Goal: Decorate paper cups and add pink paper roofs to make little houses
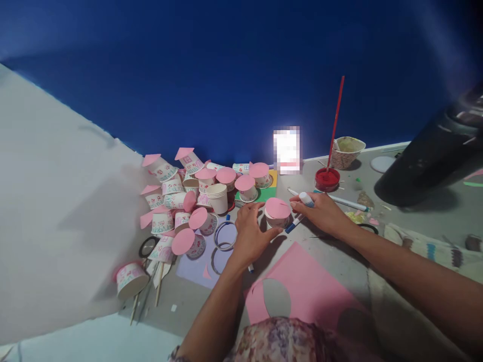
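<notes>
A small paper cup [277,221] stands upside down with a pink paper disc [278,207] on top. My left hand [251,232] curls around its left side, thumb at the cup's lower front and fingertips by the disc's edge. To the right, my right hand [320,213] is closed around a white tube [306,199] with blue print, its rounded end sticking up above the fingers. Below those fingers a blue-capped marker [294,224] points toward the cup's base; whether the hand touches it, I cannot tell. A pink sheet [302,281] with round holes cut out lies in front.
Several decorated cups with pink tops [183,242] crowd the left. Beside them are stacked plain cups [217,198], tape rings [225,236] and a lilac sheet [192,271]. A red paint pot [327,180] holding a brush, a paper cup [345,153] and a dark bottle [418,156] stand right.
</notes>
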The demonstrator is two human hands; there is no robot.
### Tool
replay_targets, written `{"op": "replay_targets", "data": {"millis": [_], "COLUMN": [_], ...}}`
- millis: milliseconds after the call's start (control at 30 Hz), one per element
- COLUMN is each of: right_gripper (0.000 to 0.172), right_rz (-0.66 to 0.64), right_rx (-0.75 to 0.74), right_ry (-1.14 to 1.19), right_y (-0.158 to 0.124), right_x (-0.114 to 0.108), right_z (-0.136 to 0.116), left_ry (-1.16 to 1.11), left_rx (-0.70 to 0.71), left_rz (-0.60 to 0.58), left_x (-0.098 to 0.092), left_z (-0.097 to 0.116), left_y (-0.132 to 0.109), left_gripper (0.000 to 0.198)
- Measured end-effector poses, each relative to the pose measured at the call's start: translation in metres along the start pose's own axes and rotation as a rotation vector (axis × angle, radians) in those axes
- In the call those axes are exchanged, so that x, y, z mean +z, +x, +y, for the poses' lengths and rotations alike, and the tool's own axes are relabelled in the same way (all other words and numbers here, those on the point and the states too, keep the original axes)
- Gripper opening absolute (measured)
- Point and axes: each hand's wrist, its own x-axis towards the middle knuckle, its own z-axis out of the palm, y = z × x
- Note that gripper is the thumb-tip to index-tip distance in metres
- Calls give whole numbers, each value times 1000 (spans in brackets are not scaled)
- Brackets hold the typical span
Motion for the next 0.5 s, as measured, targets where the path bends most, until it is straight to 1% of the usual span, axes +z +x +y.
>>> {"op": "replay_targets", "data": {"millis": [67,167,333,500], "right_gripper": [37,40,41,45], "right_rz": [0,11,22,22], "right_rx": [4,15,29,53], "right_ry": [0,-1,-22,-37], "right_y": [1,2,5,6], "right_x": [1,3,4,5], "right_z": [-2,-4,-7,-6], "left_ry": [-94,-211,-345,-432], "left_rx": [-15,-48,-60,-78], "left_rz": [-14,1,128,152], "left_x": [-7,-13,-9,-4], "left_z": [-2,-3,-2,-3], "left_y": [-4,-7,-3,-1], "left_gripper": [63,52,32,28]}}
